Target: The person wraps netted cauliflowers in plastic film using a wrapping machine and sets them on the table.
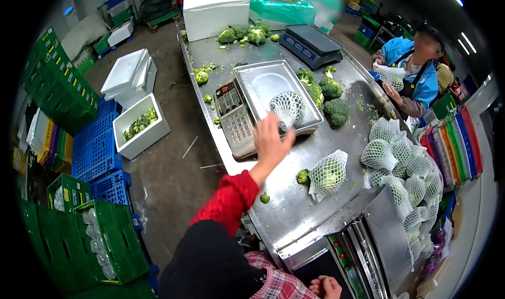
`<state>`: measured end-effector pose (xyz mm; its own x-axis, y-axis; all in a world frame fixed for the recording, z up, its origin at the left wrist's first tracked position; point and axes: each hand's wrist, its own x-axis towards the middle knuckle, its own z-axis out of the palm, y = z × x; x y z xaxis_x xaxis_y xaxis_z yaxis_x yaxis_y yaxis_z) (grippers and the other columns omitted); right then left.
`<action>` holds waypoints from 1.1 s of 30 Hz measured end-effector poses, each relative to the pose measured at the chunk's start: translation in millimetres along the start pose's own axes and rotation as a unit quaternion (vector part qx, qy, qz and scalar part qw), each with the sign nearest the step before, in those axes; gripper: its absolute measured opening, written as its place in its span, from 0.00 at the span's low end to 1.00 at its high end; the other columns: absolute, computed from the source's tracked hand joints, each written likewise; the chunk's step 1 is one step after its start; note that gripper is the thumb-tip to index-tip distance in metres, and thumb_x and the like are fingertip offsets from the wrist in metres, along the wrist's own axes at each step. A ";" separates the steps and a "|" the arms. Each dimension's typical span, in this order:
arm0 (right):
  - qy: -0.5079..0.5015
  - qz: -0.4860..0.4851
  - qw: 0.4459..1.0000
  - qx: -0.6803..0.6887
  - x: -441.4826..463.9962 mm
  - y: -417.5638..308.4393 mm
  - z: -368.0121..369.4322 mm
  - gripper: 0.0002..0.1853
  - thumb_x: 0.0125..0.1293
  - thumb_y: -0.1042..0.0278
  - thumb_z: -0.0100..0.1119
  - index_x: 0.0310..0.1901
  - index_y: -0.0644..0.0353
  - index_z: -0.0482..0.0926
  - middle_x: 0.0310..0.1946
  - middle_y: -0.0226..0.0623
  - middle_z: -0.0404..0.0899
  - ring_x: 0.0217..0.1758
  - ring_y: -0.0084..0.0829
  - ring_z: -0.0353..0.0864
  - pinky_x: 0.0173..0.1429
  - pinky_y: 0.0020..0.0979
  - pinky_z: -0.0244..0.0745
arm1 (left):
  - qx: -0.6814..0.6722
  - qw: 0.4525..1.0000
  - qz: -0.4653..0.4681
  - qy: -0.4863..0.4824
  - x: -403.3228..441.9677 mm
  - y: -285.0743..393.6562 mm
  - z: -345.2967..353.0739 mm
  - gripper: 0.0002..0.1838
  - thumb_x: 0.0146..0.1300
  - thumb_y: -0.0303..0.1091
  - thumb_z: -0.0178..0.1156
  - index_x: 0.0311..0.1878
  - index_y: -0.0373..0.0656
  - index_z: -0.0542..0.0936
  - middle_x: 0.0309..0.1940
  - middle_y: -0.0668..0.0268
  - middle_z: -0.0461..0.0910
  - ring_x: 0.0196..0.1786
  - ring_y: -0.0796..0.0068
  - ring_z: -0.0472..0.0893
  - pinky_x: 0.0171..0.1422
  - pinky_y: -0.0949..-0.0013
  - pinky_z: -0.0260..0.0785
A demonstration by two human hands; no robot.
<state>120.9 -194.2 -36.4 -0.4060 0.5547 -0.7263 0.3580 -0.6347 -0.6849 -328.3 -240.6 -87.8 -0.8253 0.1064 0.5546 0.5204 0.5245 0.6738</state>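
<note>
Right hand [327, 287]: curled, hold unclear; left hand [271, 145]: spread, at netted broccoli [288, 108], touch unclear

broccoli head [295, 103] | dark green (seen through white net [284, 119]) | on metal scale tray [260, 91]

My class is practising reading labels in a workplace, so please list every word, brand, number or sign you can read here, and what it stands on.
No text can be read with certainty.
Near scale: key and panel markings, too small and blurred to read.
Far scale: front panel markings, too small to read.
Stacked green crates: yellow labels, no legible words.
</note>
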 end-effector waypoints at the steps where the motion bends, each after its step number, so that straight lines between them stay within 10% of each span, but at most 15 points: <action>1: 0.000 -0.005 1.000 0.005 0.6 -1.6 0.8 0.13 0.73 0.65 0.54 0.48 0.68 0.76 0.34 0.43 0.81 0.27 0.23 0.76 0.31 0.21 0.72 | -0.024 0.997 0.072 0.007 -23.7 5.6 1.0 0.23 0.53 0.43 0.68 0.47 0.37 0.76 0.52 0.55 0.76 0.58 0.57 0.74 0.58 0.56 0.62; 24: -0.049 -0.064 0.996 -0.035 -11.6 3.7 6.4 0.12 0.74 0.66 0.53 0.49 0.67 0.77 0.34 0.41 0.82 0.29 0.24 0.79 0.36 0.23 0.76 | -0.147 0.966 0.190 -0.092 -55.0 53.6 -12.5 0.22 0.52 0.44 0.69 0.42 0.38 0.76 0.43 0.58 0.78 0.48 0.57 0.76 0.52 0.59 0.67; 28: -0.050 -0.070 0.996 -0.027 -11.5 8.7 -0.8 0.11 0.74 0.67 0.53 0.49 0.67 0.77 0.34 0.40 0.82 0.30 0.24 0.79 0.35 0.22 0.76 | -0.046 0.977 0.203 -0.046 -1.4 49.6 1.7 0.37 0.50 0.53 0.70 0.56 0.36 0.72 0.55 0.50 0.73 0.57 0.53 0.73 0.61 0.54 0.64; 33: -0.060 -0.086 0.994 0.000 -15.0 14.6 -10.2 0.11 0.73 0.68 0.54 0.49 0.67 0.76 0.35 0.40 0.82 0.31 0.24 0.80 0.36 0.22 0.77 | 0.146 0.976 0.005 -0.164 62.4 7.5 34.9 0.58 0.37 0.53 0.77 0.71 0.39 0.59 0.70 0.43 0.56 0.70 0.43 0.61 0.71 0.48 0.59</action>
<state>140.8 -206.3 -36.1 -0.5590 0.5867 -0.5859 0.2750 -0.5354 -0.7985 -383.6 -200.6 -65.1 -0.8712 0.3516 0.3427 0.4836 0.7349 0.4754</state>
